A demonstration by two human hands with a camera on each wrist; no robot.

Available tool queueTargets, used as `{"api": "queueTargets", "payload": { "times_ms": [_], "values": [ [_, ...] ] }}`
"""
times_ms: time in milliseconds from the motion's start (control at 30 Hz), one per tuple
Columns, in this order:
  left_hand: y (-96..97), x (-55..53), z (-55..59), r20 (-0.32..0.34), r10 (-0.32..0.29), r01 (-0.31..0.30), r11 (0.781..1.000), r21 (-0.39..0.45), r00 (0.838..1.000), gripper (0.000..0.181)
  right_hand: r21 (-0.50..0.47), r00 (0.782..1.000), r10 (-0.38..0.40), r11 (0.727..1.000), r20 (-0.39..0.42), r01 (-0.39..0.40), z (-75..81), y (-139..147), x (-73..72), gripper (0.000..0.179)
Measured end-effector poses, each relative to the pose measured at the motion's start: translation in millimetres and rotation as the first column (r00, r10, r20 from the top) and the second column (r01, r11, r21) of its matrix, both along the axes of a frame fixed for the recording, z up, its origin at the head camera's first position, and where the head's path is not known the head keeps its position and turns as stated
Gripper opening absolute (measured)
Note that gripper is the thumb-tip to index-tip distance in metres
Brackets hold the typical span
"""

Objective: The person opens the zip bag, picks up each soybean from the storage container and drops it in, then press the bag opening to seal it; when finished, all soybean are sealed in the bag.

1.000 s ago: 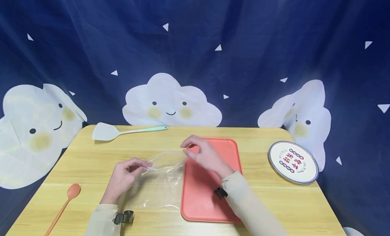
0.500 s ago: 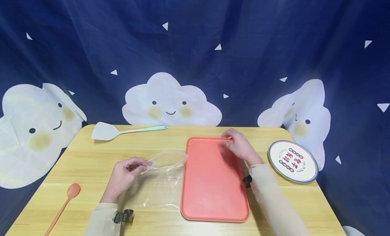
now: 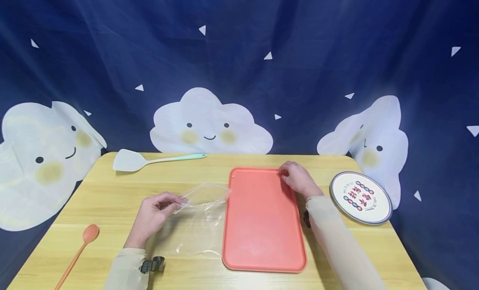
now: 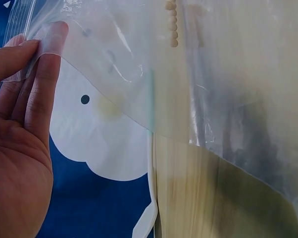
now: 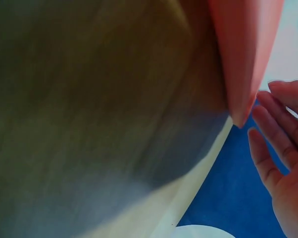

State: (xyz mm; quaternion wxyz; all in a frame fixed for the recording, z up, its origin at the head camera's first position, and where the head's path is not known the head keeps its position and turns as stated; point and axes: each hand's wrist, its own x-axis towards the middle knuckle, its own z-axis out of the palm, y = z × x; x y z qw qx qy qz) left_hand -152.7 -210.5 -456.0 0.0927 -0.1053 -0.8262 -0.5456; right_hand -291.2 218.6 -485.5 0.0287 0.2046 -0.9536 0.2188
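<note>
A clear zip bag lies beside the red tray, its mouth gaping. My left hand pinches the bag's left edge near the zip; in the left wrist view the plastic runs between thumb and fingers. A short row of small pale beads shows through the plastic. My right hand is at the tray's far right corner, fingers bent over the rim. In the right wrist view, several of its fingers are loosely extended beside the tray's edge; I cannot tell whether its hidden fingertips hold anything.
Two tiny pale dots sit at the tray's far left corner. A white spatula with a mint handle lies along the back edge. An orange spoon lies at the left. A patterned plate stands at the right. Behind hangs a dark blue cloud-print curtain.
My right hand has moved from the bag's mouth and the tray's far left corner to its far right corner, then settled lower there. The left hand has kept its hold on the bag.
</note>
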Motion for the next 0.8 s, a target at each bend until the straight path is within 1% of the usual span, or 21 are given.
{"api": "queueTargets", "payload": {
  "times_ms": [67,167,233,400,467,567,667,800],
  "values": [
    [-1.2,-2.1,-3.9,0.004,-0.007,0.007,1.0,-0.001,1.0,0.019,0.019,1.0,0.002,1.0,0.002,-0.002,-2.1,0.8,-2.3,0.016],
    [-1.6,-3.2,-5.7,0.012,-0.013,0.013,1.0,0.009,1.0,0.018,0.049,1.0,0.007,0.999,-0.007,-0.007,-3.9,1.5,-4.9,0.016],
    [-1.2,-2.9,-5.0,0.016,-0.016,0.015,1.0,0.02,1.0,0.017,0.069,1.0,0.021,0.997,-0.017,-0.02,-5.0,1.3,-5.9,0.016],
    [1.8,0.0,0.9,0.022,-0.022,0.021,0.999,0.043,1.0,0.016,0.101,0.998,0.059,0.993,-0.028,-0.056,-6.1,-0.9,-5.2,0.018],
    [1.4,0.0,0.3,0.023,-0.021,0.02,0.999,0.044,1.0,0.017,0.104,0.997,0.064,0.993,-0.035,-0.06,-6.7,-1.3,-4.8,0.018],
    [-0.9,-1.6,-4.2,0.015,-0.019,0.019,0.999,0.036,1.0,0.018,0.102,0.997,0.065,0.993,-0.04,-0.061,-7.2,-1.5,-5.1,0.017],
    [-2.6,-2.1,-7.2,-0.002,-0.024,0.024,0.999,0.025,1.0,0.018,0.108,0.998,0.065,0.992,-0.025,-0.062,-6.6,-1.5,-6.0,0.017],
    [-4.8,-2.0,-8.8,-0.003,-0.029,0.029,0.999,0.043,1.0,0.018,0.122,0.998,0.062,0.99,0.012,-0.063,-5.5,-2.1,-7.6,0.016]
  ]
}}
